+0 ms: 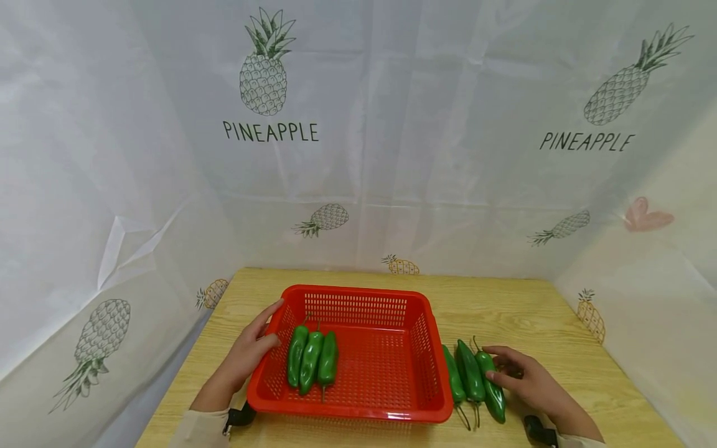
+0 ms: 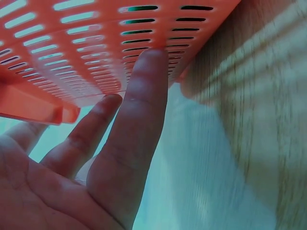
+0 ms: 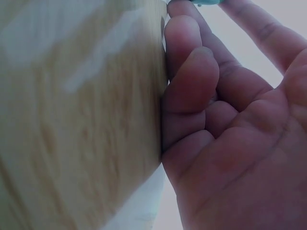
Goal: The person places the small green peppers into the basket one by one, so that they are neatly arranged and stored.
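In the head view, a red plastic basket (image 1: 350, 415) stands on the table with three green peppers (image 1: 312, 362) lying side by side at its left end. My left hand (image 1: 246, 351) rests against the basket's left side. The left wrist view shows its fingers (image 2: 139, 96) extended along the slotted outer wall. To the right of the basket lie three more green peppers (image 1: 469, 371). My right hand (image 1: 523, 376) pinches the rightmost green pepper (image 1: 493, 393) between thumb and fingers. Only a sliver of green (image 3: 208, 2) shows at the top of the right wrist view, near the fingertips.
The wood-grain table (image 1: 487, 305) extends behind and to the right of the basket. White sheeting (image 1: 392, 168) printed with pineapples encloses the back and both sides. The leftmost loose pepper (image 1: 454, 376) lies right at the basket's right wall.
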The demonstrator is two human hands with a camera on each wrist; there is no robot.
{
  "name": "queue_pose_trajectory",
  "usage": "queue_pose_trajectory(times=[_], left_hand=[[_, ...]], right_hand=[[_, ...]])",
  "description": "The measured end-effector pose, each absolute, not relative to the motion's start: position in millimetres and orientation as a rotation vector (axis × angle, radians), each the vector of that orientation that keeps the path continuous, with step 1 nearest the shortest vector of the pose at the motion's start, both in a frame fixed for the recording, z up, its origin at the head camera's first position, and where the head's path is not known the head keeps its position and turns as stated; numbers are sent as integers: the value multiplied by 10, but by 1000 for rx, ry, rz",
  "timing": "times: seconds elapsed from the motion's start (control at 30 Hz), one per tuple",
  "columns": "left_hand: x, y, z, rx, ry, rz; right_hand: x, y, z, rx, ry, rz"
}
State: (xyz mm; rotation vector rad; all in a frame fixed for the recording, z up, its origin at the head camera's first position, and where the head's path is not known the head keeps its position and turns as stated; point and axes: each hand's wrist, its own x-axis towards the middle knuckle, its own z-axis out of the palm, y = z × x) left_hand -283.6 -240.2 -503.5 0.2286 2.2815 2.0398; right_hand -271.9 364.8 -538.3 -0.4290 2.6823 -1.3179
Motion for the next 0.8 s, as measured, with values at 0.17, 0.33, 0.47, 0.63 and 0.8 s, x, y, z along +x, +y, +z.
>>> queue_pose_trajectory(times=[0.17, 0.33, 0.47, 0.63, 0.8], left_hand=[[-2818, -2384, -5026, 195, 2282, 2052], [-2818, -2376, -5032, 186, 2284, 2058], [-2825, -2380, -5042, 185, 2289, 2055], [-2833, -2384, -5046, 182, 2282, 2058], [-2833, -2383, -5046, 190, 2276, 2058]], right_hand=[[-2704, 3643, -5376, -461, 2649, -1359], [-2698, 3664, -5385, -493, 2634, -1367], [-2689, 3668, -5383, -472, 2614, -1370], [-2688, 3662, -5378, -506, 2595, -1373], [-2695, 3675, -5370, -520, 2593, -1367]])
